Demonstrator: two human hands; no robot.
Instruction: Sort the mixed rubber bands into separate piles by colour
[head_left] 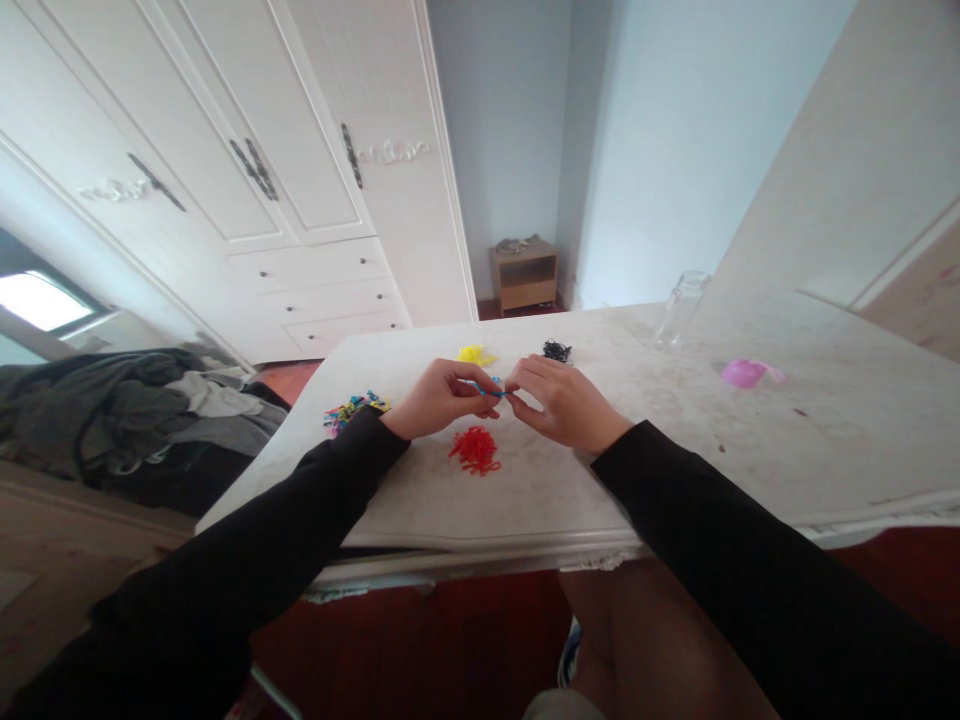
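Observation:
Over the middle of the table, a small blue rubber band (493,393) is stretched between my two hands. My left hand (436,400) pinches its left end between thumb and fingers. At the other end, the fingertips of my right hand (564,402) are closed on it. Just below the hands lies a pile of red rubber bands (475,451). A yellow pile (476,355) sits behind my left hand, and a black pile (556,350) behind my right. Beside my left wrist is a mixed-colour pile (352,410), partly hidden by the sleeve.
A clear glass jar (681,312) stands at the back right of the white table (652,480). Nearer me on that side lies a pink object (742,373), its kind unclear. Dark and grey clothes (150,410) are heaped left of the table.

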